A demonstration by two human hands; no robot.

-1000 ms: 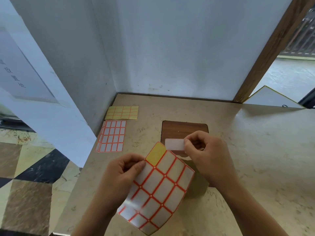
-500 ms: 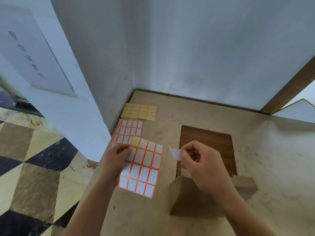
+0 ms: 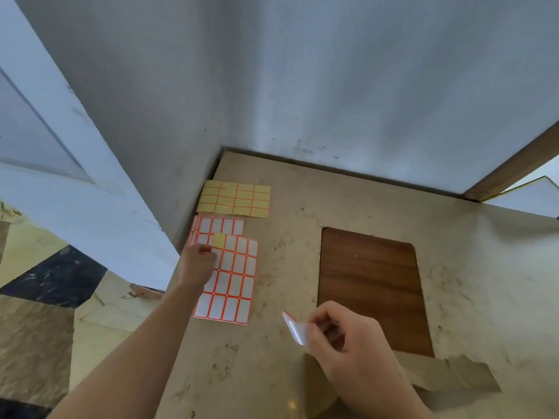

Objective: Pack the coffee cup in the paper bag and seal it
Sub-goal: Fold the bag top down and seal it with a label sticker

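Note:
My right hand [image 3: 348, 343] pinches a single white peeled sticker [image 3: 295, 328] between thumb and fingers, held above the brown paper bag [image 3: 453, 373] whose folded top shows at the bottom right. My left hand [image 3: 198, 264] rests on a sheet of white stickers with orange borders [image 3: 234, 285], lying flat on the beige counter at the left; one cell near its top is bare yellow backing. The coffee cup is not visible; it may be inside the bag.
A second white sticker sheet [image 3: 220, 225] lies partly under the first, and a yellow used backing sheet [image 3: 234, 197] sits behind it by the wall. A dark wooden panel [image 3: 369, 285] is inset in the beige counter [image 3: 484, 267]. White walls close the back and left.
My left hand has carried the sticker sheet left and laid it flat over the other sheet. My right hand, still holding the peeled sticker, has dropped toward the bag's folded top.

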